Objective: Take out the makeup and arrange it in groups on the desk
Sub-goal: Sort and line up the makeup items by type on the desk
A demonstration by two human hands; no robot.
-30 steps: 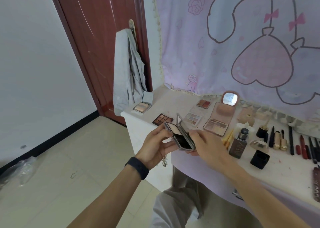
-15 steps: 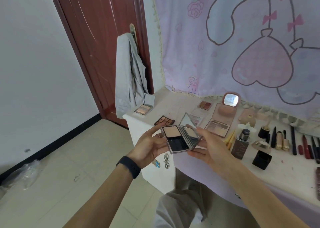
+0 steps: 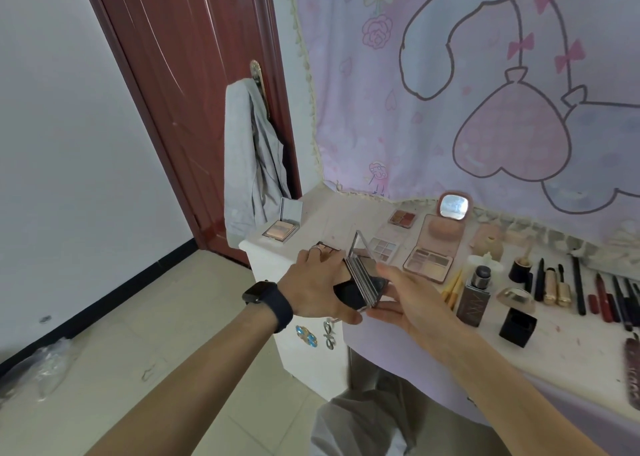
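I hold an open mirrored powder compact [image 3: 362, 279] over the desk's front left edge. My left hand [image 3: 318, 287] grips its dark base from the left, thumb underneath. My right hand [image 3: 407, 298] holds its right side, fingers under the base. The lid stands up, mirror edge toward me. On the desk [image 3: 332, 216] lie open palettes: a highlighter compact [image 3: 281, 230] at the far left corner, a pastel eyeshadow palette [image 3: 383, 248], a small red quad [image 3: 401, 218] and a large pink palette [image 3: 434, 251] with a mirror. A brown palette is mostly hidden behind my left hand.
Right of the palettes stand a foundation bottle [image 3: 474, 298], a black cube cap [image 3: 517, 327], gold lipsticks [image 3: 550, 286] and several pencils and brushes [image 3: 609, 296]. A red door [image 3: 194, 92] with a grey garment [image 3: 249, 165] hanging is at the left. A pink curtain hangs behind the desk.
The compact has dropped lower toward the desk edge and tilted, so its pan faces away from me. My left hand has turned over on top of it.
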